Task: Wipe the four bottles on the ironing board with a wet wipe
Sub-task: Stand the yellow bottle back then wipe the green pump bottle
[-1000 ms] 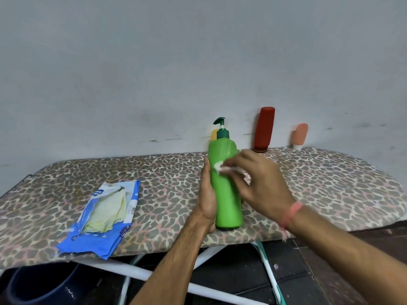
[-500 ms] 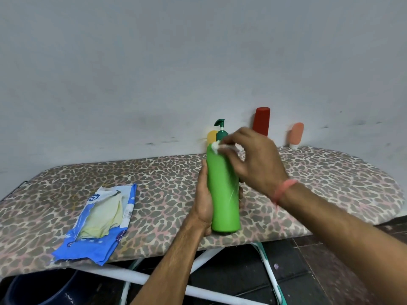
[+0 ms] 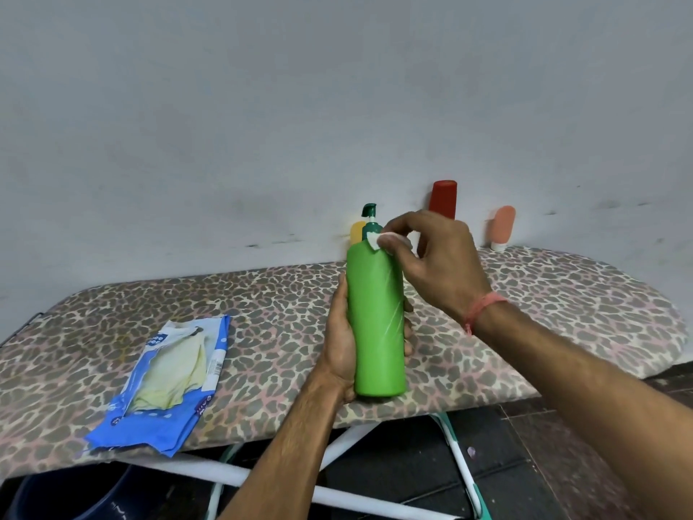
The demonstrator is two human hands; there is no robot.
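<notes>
Fingertips (image 3: 390,240) of the right hand (image 3: 437,264) pinch a small white wet wipe (image 3: 378,241) against the shoulder of the green pump bottle (image 3: 377,320), right below its dark green pump head. On the other side, the left hand (image 3: 343,332) wraps around the bottle's body, thumb along the left side and fingers curled behind it, their tips showing past the right side. The bottle stands upright with its base at the near edge of the ironing board (image 3: 562,302), about midway along that edge. Along the far edge, against the wall, a yellow bottle (image 3: 357,231) is mostly hidden behind the green one, a red bottle (image 3: 443,198) rises behind the right hand, and a small peach tube (image 3: 502,227) stands cap down further right, well apart from the hands. Bare leopard-print cover stretches from the hands to the board's rounded right end. Near the left end, by the near edge, a blue wipe packet (image 3: 168,384) lies flat with its flap open; its white lettering is too blurred to read. A pink band (image 3: 483,307) circles the right wrist.
</notes>
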